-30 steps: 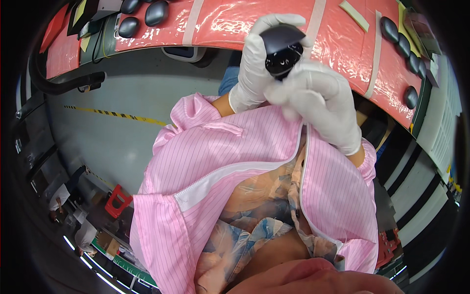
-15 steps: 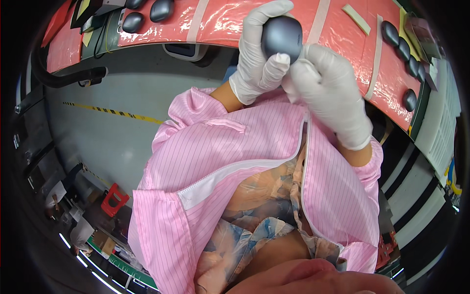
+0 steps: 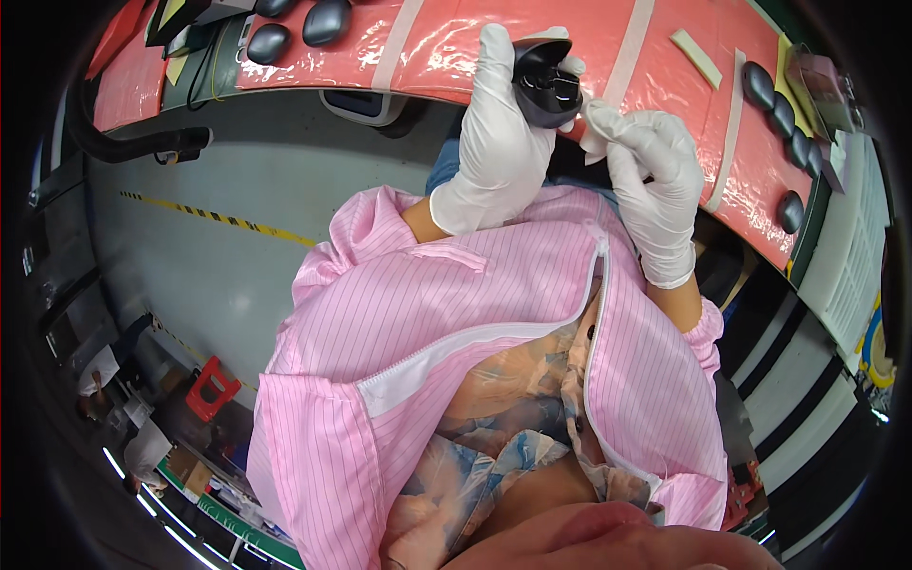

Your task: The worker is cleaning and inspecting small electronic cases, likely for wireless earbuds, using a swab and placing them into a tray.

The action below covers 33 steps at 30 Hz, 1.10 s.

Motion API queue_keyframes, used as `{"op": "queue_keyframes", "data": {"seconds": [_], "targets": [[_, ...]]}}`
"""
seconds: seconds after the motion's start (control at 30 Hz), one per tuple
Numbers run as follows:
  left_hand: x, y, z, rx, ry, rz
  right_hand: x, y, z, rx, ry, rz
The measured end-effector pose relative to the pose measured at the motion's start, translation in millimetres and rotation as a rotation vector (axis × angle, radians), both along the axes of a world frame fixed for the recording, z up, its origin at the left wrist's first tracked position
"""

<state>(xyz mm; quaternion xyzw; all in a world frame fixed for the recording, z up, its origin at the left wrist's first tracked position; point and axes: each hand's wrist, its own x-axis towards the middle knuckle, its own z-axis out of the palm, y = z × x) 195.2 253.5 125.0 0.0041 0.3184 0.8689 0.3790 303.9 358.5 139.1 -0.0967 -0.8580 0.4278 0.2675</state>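
Observation:
My left hand (image 3: 502,142), in a white glove, is wrapped round a dark, glossy earbud charging case (image 3: 543,101) above the table's near edge. The case stands with its lid raised, and its black inside shows. Just right of it is my right hand (image 3: 657,160), also gloved. Its fingers are curled and pinched together close to the case's rim. Whatever the pinch may hold is too small to make out.
Similar dark cases (image 3: 326,21) lie at the table's left, and several more (image 3: 758,85) line its right side. A pale strip (image 3: 696,59) rests on the red table covering (image 3: 456,47). A black curved tube (image 3: 133,152) juts out at left. A red stool (image 3: 211,388) stands behind.
The case has gone from closed to lid up and has turned in my left hand. My right hand has drawn slightly away from it, its fingers still curled.

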Motion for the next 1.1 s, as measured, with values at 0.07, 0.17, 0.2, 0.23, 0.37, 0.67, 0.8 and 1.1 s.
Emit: {"op": "queue_keyframes", "data": {"seconds": [0.07, 0.17, 0.2, 0.23, 0.37, 0.67, 0.8, 1.1], "targets": [[2.7, 0.1, 5.9, 0.0, 0.039, 0.016, 2.1, -3.7, 1.3, -0.321, 0.087, 0.019], [3.7, 3.6, -9.5, -0.004, 0.122, 0.078, 1.9, -10.1, 14.6, -0.438, 0.013, 0.09], [5.3, 2.5, -6.9, -0.007, 0.123, 0.074, -1.8, -15.2, 18.1, -0.458, 0.056, 0.117], [8.2, -0.4, -1.8, -0.075, 0.147, 0.028, -4.8, -14.8, 18.6, -0.461, 0.058, 0.113], [-10.1, 12.9, -39.2, 0.317, 0.828, 0.146, -23.5, -26.7, 23.4, 0.253, 0.082, 0.061], [20.7, 1.2, -12.6, -0.182, 0.342, 0.143, -15.5, -29.6, 26.6, 0.296, 0.018, -0.021], [17.0, 2.7, -10.5, -0.242, 0.364, 0.169, -10.8, -27.8, 25.3, 0.282, -0.021, -0.011], [-3.9, 2.1, -55.9, 0.03, 0.585, 0.137, -12.6, -21.9, 19.3, 0.337, -0.048, 0.016]]}}
